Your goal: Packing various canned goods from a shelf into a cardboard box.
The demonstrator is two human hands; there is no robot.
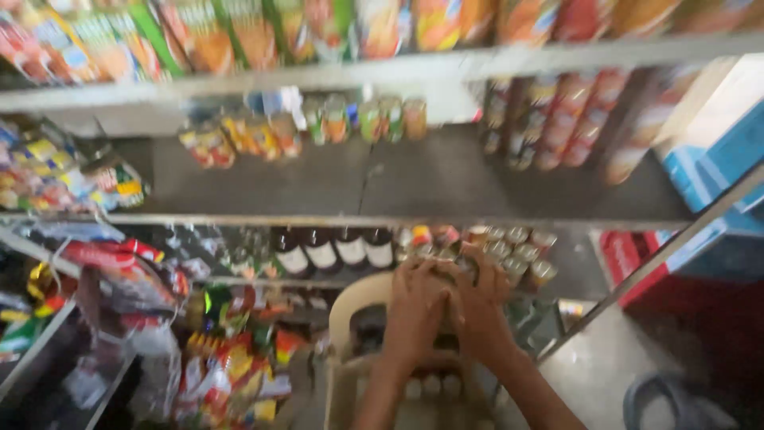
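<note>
Seen from above in a blurred view of a shop aisle, packets in red and yellow plastic wrappers (223,374) are crowding the low racks at the left, with more bright snack bags (48,171) lying on the grey metal shelf (446,187) above them. Moving right, a row of dark glass bottles with white labels (334,251) is standing on the lower shelf. At the centre, the person's left hand (415,306) and right hand (475,299) are pressing together, fingers curled around a small round tin can with a pale lid (455,263) at the front edge of that lower shelf; the blur is hiding how tightly each hand is closing, though both are touching the can. More small lidded tins (521,251) are sitting just beside it to the right. Below the forearms, a beige plastic chair (358,318) is standing on the floor. Farther right, tall orange and red cylindrical canisters (569,119) are lining the upper shelf beside a blue and white cardboard box (716,151).
</note>
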